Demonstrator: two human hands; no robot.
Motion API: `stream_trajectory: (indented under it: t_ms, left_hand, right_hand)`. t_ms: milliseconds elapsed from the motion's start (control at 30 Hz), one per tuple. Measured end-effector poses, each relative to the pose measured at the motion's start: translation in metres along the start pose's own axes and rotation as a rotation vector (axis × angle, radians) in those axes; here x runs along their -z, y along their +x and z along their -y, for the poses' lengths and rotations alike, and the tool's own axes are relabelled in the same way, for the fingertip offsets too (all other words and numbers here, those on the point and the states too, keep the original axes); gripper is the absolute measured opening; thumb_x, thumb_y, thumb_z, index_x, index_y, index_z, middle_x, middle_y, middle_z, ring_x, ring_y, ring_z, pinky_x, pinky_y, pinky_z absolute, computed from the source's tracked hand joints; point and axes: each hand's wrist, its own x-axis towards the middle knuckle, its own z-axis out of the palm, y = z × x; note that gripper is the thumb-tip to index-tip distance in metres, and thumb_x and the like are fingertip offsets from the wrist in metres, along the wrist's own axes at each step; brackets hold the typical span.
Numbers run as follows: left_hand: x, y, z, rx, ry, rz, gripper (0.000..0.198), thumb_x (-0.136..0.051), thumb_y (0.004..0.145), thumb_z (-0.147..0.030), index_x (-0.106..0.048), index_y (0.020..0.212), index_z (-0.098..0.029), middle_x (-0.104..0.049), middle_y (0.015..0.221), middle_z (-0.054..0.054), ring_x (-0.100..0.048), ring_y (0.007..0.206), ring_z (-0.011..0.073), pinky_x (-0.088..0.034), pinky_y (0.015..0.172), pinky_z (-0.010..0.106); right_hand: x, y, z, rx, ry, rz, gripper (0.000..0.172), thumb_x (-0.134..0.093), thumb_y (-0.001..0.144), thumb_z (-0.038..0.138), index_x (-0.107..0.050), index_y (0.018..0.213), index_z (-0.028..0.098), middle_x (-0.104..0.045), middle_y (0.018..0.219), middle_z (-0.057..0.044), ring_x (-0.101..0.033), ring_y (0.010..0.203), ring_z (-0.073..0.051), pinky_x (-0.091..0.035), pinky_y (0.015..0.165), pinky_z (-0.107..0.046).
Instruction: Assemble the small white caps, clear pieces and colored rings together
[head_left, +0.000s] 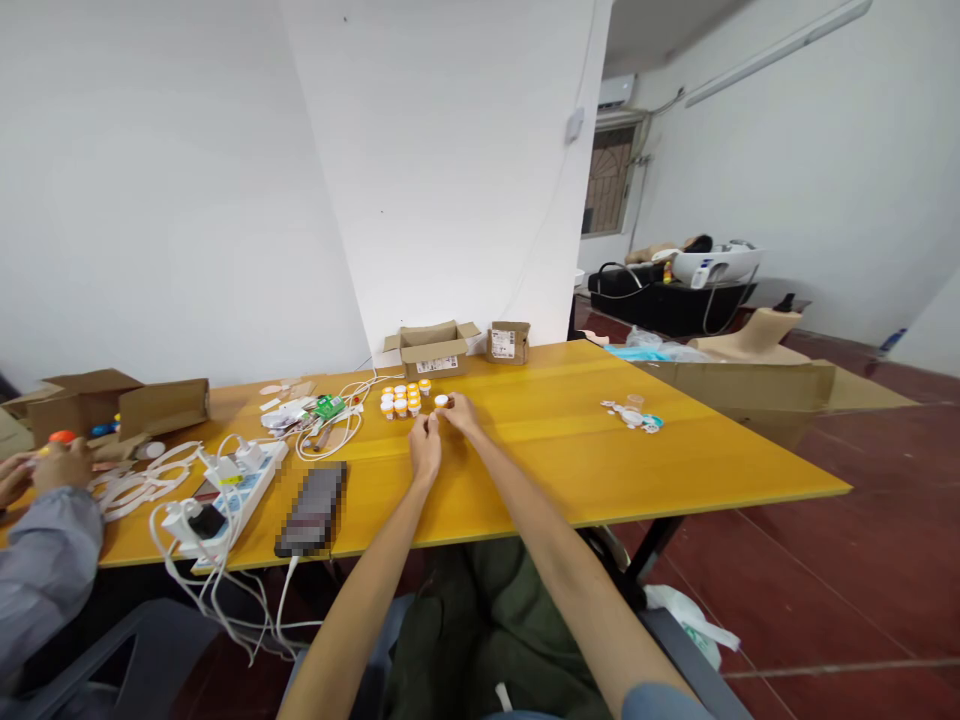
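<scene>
My right hand [460,414] has its fingers closed on the side of a small jar with a white top and an orange-yellow rim [441,401]. Just below and left of that jar is my left hand [426,446], its fingers pressed together near the tabletop. Whatever lies between the left fingers, if anything, is too small to make out. Left of both hands, several similar small jars [400,397] stand upright in close rows, and one [425,386] stands slightly off at their back right corner.
Behind the jars are an open cardboard box [431,350] and a smaller box [508,343]. A power strip [244,500], cables and a phone [312,508] lie left. Small plastic parts [634,415] lie right on the table [570,460]. Another person's hands [56,467] work far left.
</scene>
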Motion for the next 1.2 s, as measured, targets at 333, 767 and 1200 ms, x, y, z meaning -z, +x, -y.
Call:
stream_trajectory:
  t_ms: [333, 767, 1200]
  left_hand:
    - [-0.004, 0.003, 0.009, 0.056, -0.061, -0.154, 0.024, -0.055, 0.087, -0.033, -0.054, 0.066, -0.022, -0.059, 0.062, -0.001, -0.058, 0.067, 0.0191, -0.046, 0.069, 0.03]
    - [-0.002, 0.001, -0.002, 0.091, -0.068, -0.103, 0.027, -0.055, 0.086, -0.032, -0.05, 0.061, -0.022, -0.05, 0.054, -0.004, -0.053, 0.059, 0.0171, -0.043, 0.064, 0.028]
    - [-0.001, 0.001, -0.003, 0.082, -0.103, -0.093, 0.028, -0.057, 0.086, -0.031, -0.049, 0.06, -0.022, -0.045, 0.053, -0.005, -0.049, 0.056, 0.0156, -0.042, 0.061, 0.027]
  right_hand:
    - [-0.031, 0.015, 0.001, 0.005, 0.079, 0.022, 0.009, -0.069, 0.071, 0.012, -0.07, 0.075, 0.019, -0.078, 0.085, -0.005, -0.075, 0.088, -0.022, -0.06, 0.083, -0.034]
    - [-0.022, 0.015, -0.003, 0.055, 0.012, 0.078, 0.028, -0.063, 0.075, 0.005, -0.073, 0.096, 0.02, -0.078, 0.102, -0.006, -0.073, 0.103, -0.024, -0.056, 0.098, -0.039]
    - [0.064, -0.062, -0.038, 0.572, -0.573, 0.222, 0.025, -0.058, 0.094, 0.025, -0.067, 0.116, 0.022, -0.067, 0.126, -0.013, -0.061, 0.121, -0.026, -0.045, 0.11, -0.045]
